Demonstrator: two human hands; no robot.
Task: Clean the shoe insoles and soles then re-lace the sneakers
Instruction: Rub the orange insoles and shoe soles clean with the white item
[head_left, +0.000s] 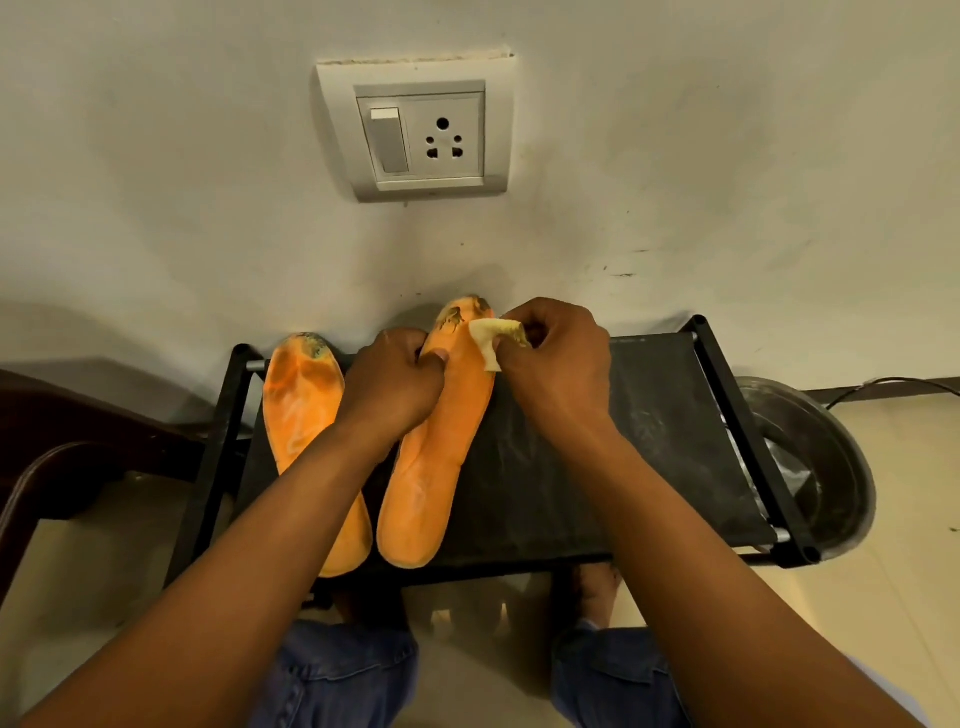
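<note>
Two orange insoles lie lengthwise on a black fabric rack (597, 467). The left insole (298, 405) lies flat with dark grime at its toe, partly under my left forearm. The right insole (439, 457) has its toe end raised against the wall, with dark marks near the tip. My left hand (392, 387) grips this insole's left edge, thumb on top. My right hand (556, 358) pinches a small pale cloth (491, 340) that touches the insole's right edge near the toe. No sneakers or laces are in view.
A white wall with a switch and socket plate (415, 132) stands right behind the rack. A metal basin (815, 467) sits on the floor at the right, a dark wooden chair (78, 441) at the left. My knees in jeans and bare feet are below the rack.
</note>
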